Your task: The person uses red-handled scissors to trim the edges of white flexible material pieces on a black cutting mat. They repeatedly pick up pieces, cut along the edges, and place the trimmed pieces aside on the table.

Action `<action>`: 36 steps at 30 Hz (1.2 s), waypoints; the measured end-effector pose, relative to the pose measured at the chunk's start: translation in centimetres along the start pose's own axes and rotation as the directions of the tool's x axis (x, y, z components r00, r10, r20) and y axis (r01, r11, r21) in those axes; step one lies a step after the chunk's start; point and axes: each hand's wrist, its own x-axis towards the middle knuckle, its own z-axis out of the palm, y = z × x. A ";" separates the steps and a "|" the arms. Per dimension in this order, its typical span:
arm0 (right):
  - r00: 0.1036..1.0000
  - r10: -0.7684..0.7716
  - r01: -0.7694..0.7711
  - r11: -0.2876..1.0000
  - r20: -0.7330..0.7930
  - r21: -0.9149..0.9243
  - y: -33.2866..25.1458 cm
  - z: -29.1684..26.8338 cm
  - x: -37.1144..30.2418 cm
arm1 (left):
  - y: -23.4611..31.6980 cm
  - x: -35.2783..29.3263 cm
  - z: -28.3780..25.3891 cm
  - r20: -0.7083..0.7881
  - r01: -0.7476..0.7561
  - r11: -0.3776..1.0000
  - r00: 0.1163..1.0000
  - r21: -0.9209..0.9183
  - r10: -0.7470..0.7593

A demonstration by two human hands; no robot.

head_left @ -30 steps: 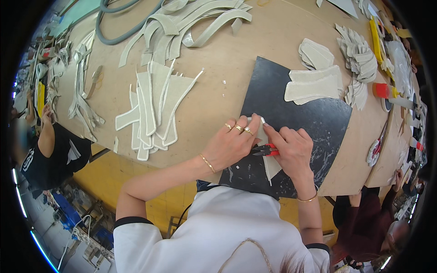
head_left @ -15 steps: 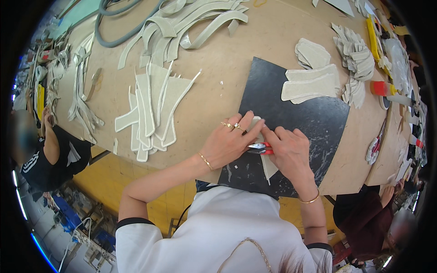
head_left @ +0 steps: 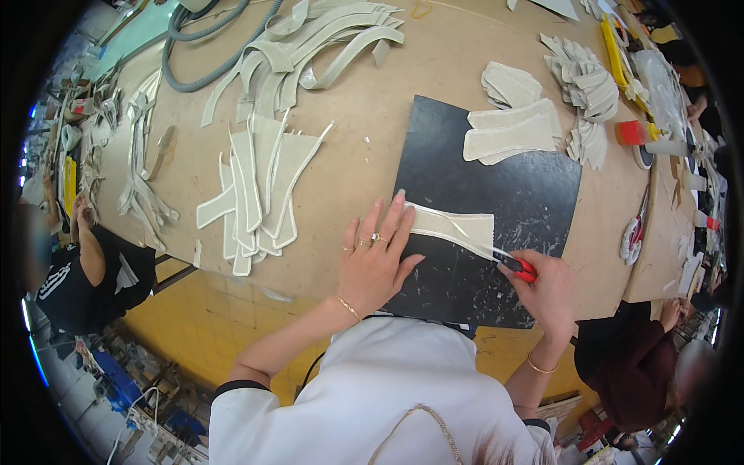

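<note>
My left hand point(head_left: 377, 252) lies flat with fingers spread, its fingertips over the left end of a beige fabric piece point(head_left: 471, 225) with a pale edging. The piece lies crosswise on a black mat point(head_left: 434, 147), and a thin white strip runs loosely over its face. In my right hand point(head_left: 549, 288) is a pair of red-handled thread snips point(head_left: 525, 270). Their blade tips touch or nearly touch the lower right corner of the piece. Whether the blades are closed on the edge, I cannot tell.
More beige pieces point(head_left: 511, 133) are stacked at the mat's far right. A fanned pile point(head_left: 252, 182) lies to the left, with long beige strips point(head_left: 325, 39) and a grey hose point(head_left: 177, 66) beyond. Another red-handled tool point(head_left: 632, 242) rests at right. Other people sit at both sides.
The piece, earlier upright and mostly under both hands, now lies sideways on the mat. My left hand has flattened out; my right hand has moved right and lower with the snips.
</note>
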 end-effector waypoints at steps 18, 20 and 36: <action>0.980 -0.178 0.180 0.984 -0.088 0.007 -5.6 3.1 5.3 | 0.5 -0.2 0.6 0.190 0.045 0.967 0.982 -0.250 0.003; 0.984 -0.172 0.170 0.985 -0.038 -0.031 -6.0 2.8 5.3 | 0.5 -0.2 0.5 0.187 0.045 0.969 0.982 -0.245 0.002; 0.963 -0.266 0.240 0.920 0.043 0.310 -4.8 0.0 2.8 | 2.1 -0.2 1.6 0.160 0.178 0.955 0.977 -0.236 -0.143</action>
